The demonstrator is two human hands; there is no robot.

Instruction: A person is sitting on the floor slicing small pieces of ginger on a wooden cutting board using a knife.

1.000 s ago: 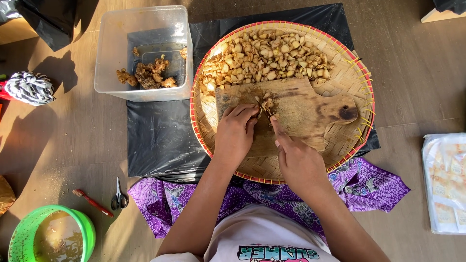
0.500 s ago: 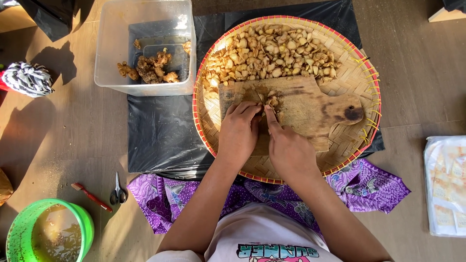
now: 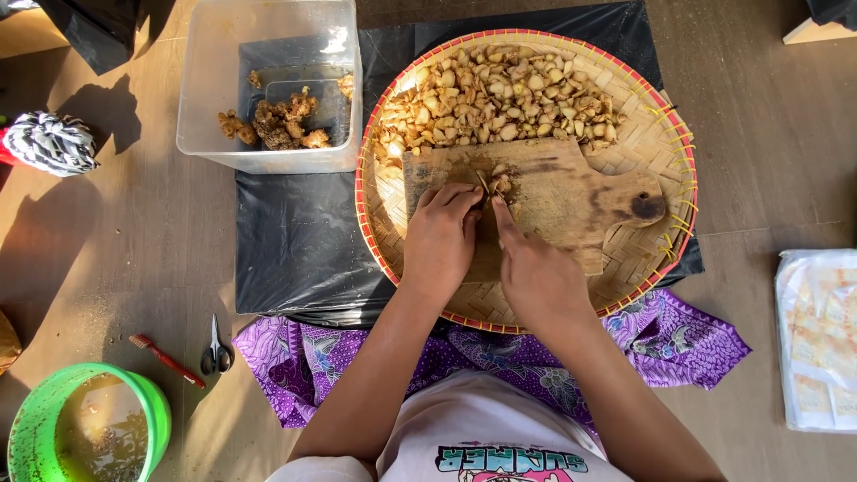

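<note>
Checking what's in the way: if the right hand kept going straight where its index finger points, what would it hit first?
The right hand points up the board. It would likely first meet the small pieces at its fingertip, then the chopped pile.

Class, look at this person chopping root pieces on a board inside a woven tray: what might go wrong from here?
1. The left hand pins pieces right beside the blade under the right hand; fingertips could get nicked.
2. The wooden board sits on the curved woven tray and may rock.
3. Chopped pieces piled near the rim could spill.
</note>
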